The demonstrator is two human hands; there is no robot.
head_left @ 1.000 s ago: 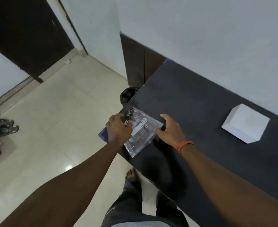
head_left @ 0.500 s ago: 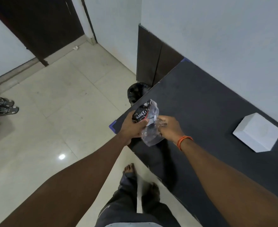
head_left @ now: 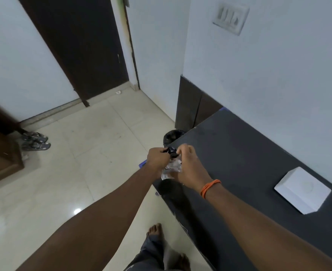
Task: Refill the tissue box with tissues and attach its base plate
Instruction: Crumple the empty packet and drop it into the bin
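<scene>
Tissue packet [head_left: 171,169] gripped over table edge [head_left: 161,189].

Both hands on the tissue packet at the desk corner

Left hand [head_left: 157,158] and right hand [head_left: 188,169] pinch the clear tissue packet [head_left: 171,169] at its dark top end, above the dark desk [head_left: 239,153]; the white tissue box [head_left: 302,189] sits well apart on the right.

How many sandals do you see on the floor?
2: the dark strapped sandals lie side by side on the pale tiled floor at far left, beside the brown wooden furniture. Others may be hidden.
</scene>
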